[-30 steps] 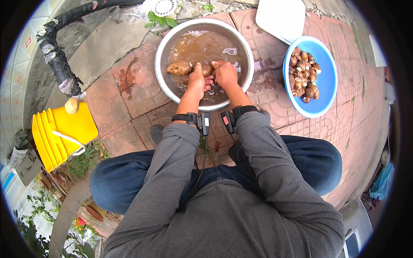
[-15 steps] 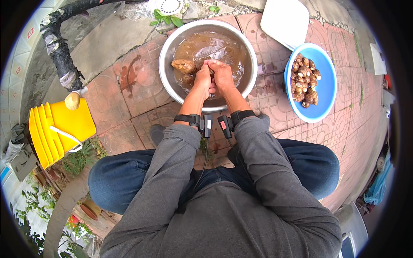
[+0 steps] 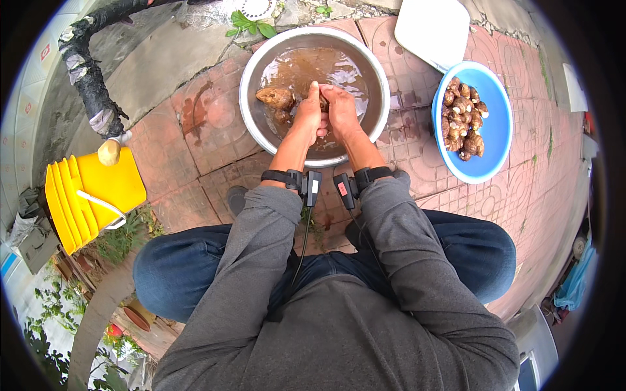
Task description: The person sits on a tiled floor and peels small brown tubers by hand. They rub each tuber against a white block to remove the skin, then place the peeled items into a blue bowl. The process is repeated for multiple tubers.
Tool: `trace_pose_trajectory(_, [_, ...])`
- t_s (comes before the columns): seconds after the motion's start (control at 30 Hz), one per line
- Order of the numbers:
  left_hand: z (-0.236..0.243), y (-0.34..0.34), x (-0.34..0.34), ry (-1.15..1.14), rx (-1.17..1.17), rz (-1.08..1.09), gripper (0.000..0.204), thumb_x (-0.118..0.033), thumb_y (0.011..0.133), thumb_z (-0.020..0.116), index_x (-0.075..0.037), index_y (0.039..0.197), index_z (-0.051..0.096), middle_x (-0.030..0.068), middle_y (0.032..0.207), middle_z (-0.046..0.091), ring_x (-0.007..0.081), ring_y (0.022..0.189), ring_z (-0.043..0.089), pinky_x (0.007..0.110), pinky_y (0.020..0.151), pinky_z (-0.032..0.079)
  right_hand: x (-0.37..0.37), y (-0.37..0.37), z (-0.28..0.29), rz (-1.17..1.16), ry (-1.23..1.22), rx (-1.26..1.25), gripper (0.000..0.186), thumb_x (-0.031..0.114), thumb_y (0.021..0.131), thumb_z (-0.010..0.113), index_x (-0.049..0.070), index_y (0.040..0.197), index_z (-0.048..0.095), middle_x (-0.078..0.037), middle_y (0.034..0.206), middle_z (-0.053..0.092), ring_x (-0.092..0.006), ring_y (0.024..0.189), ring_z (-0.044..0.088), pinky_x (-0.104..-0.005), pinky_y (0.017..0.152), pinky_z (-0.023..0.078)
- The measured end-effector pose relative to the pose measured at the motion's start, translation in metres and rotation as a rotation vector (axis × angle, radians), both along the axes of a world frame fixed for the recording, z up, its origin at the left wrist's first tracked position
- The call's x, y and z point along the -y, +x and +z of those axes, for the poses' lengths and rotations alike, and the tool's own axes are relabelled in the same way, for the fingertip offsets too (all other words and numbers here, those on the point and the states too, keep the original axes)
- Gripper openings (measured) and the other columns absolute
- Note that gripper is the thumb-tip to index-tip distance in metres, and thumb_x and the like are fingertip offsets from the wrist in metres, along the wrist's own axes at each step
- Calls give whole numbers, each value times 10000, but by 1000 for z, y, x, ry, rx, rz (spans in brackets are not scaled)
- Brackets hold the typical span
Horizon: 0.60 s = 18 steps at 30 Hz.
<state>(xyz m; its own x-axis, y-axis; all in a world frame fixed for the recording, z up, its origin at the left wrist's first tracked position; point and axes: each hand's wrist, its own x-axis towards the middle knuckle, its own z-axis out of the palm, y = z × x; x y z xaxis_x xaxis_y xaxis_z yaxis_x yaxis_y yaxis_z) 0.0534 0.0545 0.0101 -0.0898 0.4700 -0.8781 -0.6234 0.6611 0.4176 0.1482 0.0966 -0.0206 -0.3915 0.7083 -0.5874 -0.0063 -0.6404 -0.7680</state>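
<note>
A round metal basin (image 3: pixel 250 111) of muddy brown water stands on the paving in front of me. Inside it, close together over the water, are my left hand (image 3: pixel 308 117) and my right hand (image 3: pixel 342 112). Both are closed round a brown taro (image 3: pixel 323 103), mostly covered by my fingers. Left of my hands a large brown taro (image 3: pixel 276 98) sticks out of the water, with a smaller taro (image 3: pixel 282 116) just below it. To the right, a blue plastic bowl (image 3: pixel 495 143) holds several brown taros (image 3: pixel 464 120) with pale ends.
A white board-like lid (image 3: pixel 432 32) lies behind the blue bowl. At the left are a yellow bucket (image 3: pixel 117 189) and a black wrapped pipe (image 3: pixel 94 91). Red patterned paving (image 3: pixel 208 130) surrounds the basin. A green leafy plant (image 3: pixel 251 25) grows behind it.
My fingers have shifted round the taro; the thumbs now sit apart, and a bit of it shows between them. The water surface ripples differently. Bowl and bucket stay put.
</note>
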Motion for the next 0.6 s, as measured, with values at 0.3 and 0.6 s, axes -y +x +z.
trace_pose_trajectory(0.3, [-10,20,1,191,-193,-10,593,-612,1004,433,-75,863,640,39,735,581,131,520,531,292,386,371,-10,-10,1,-171,-8,150,355,210,993,461,4,1189,675,-107,895,710,-226,728,661,-356,655,555])
trace_pose_trajectory(0.6, [-6,-1,-3,-75,106,59,484,-501,1042,304,-187,731,502,-31,522,376,109,360,307,280,338,232,1,-9,3,-49,42,79,253,180,983,574,13,1131,693,-89,953,709,-171,788,635,-316,751,532])
